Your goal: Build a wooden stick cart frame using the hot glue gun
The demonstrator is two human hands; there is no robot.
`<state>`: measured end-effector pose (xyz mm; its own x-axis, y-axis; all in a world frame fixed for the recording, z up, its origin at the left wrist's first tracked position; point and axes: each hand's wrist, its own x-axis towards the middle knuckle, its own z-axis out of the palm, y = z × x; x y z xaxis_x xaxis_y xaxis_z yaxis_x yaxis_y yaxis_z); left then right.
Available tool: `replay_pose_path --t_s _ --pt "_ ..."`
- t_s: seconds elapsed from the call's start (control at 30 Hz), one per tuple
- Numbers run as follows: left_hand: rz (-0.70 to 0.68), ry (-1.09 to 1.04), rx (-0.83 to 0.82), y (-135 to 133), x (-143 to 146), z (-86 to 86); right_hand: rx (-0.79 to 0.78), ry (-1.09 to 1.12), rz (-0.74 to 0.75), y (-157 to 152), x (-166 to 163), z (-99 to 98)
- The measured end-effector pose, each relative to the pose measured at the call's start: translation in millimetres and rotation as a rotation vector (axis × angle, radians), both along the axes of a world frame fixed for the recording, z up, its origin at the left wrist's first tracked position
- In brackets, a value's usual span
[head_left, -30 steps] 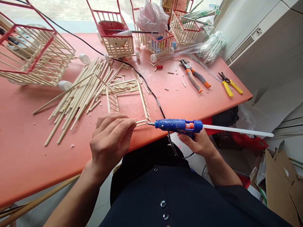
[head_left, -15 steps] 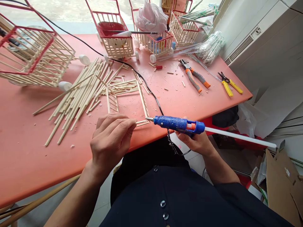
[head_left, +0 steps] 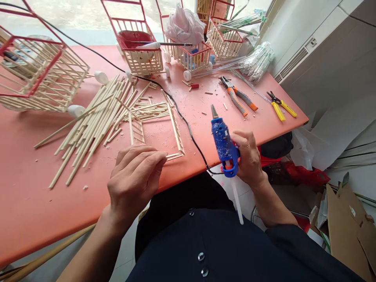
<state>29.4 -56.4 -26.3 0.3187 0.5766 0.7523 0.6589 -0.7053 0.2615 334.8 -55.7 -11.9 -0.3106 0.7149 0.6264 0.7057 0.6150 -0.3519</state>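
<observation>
My left hand is closed in a pinch on the near side of a wooden stick frame, which lies by the table's front edge. My fingers hide part of that near side. In my right hand is a blue hot glue gun, held above the table edge, its metal nozzle pointing away from me and clear of the frame. A white glue stick sticks out of its back end. Behind and left of the frame lies a pile of loose wooden sticks.
Small carts made of sticks stand along the back of the pink table. Orange-handled pliers and yellow-handled pliers lie at the right. A black cord crosses the tabletop beside the frame. Cardboard stands at lower right.
My right hand has swung the glue gun off the frame's near right corner; its nozzle now points away instead of left. My left hand keeps its pinch on the frame.
</observation>
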Motion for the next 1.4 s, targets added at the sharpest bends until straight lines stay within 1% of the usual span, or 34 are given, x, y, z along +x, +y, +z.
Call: replay_pose_path --t_s 0.07,0.1,0.23,0.3,0.33,0.43,0.53,0.63,0.73,0.83,0.9,0.93,0.97,1.03,1.1,1.13,1.17,1.2,1.3,1.4 --pt "0.020 0.006 -0.040 -2 0 0.7 0.077 -0.011 -0.120 11 13 6.5" --pt "0.029 0.012 -0.059 -4 0 1.0 0.082 -0.025 -0.211 19 23 10.3" --pt "0.051 0.019 -0.113 -8 0 1.0 -0.089 -0.202 -0.563 60 68 20.3" --pt "0.059 0.005 -0.117 -8 1 0.5 -0.189 -0.276 -0.685 79 87 18.7" --pt "0.062 -0.003 -0.109 -8 1 0.2 -0.241 -0.308 -0.718 87 92 16.5" --pt "0.070 -0.010 -0.080 -7 2 0.1 -0.369 -0.382 -0.774 101 96 8.7" --pt "0.044 0.018 -0.058 -5 1 1.3 -0.420 -0.389 -0.775 108 93 5.5" --pt "0.011 0.040 -0.030 -3 1 1.7 -0.412 -0.392 -0.733 112 94 5.4" --pt "0.013 0.021 -0.006 -1 1 0.7 -0.384 -0.411 -0.704 116 101 3.5" --pt "0.000 -0.001 0.017 0 2 -0.4 -0.344 -0.410 -0.735 114 102 5.7" --pt "-0.012 -0.007 0.017 1 2 -0.5 -0.282 -0.377 -0.751 105 93 13.6" --pt "-0.015 -0.008 0.014 1 2 -0.3 -0.228 -0.341 -0.731 98 84 19.0" --pt "-0.013 -0.007 0.011 1 2 -0.1 -0.174 -0.300 -0.674 89 72 24.6" --pt "-0.005 -0.006 0.006 1 3 0.2 -0.117 -0.197 -0.471 68 42 32.9" --pt "0.001 -0.008 0.011 1 3 0.4 -0.139 -0.069 -0.208 47 7 33.1" --pt "0.001 -0.010 0.015 1 3 0.5 -0.184 -0.032 -0.055 38 -10 29.7" --pt "0.000 -0.011 0.018 1 3 0.5 -0.238 0.010 0.052 31 -26 24.5" --pt "0.000 -0.011 0.018 1 3 0.6 -0.283 0.042 0.121 25 -39 18.0" --pt "0.003 -0.009 0.007 1 2 0.7 -0.315 0.092 0.149 17 -67 -1.6" --pt "0.000 -0.010 0.006 1 2 0.5 -0.295 0.126 0.125 16 -80 -12.7"
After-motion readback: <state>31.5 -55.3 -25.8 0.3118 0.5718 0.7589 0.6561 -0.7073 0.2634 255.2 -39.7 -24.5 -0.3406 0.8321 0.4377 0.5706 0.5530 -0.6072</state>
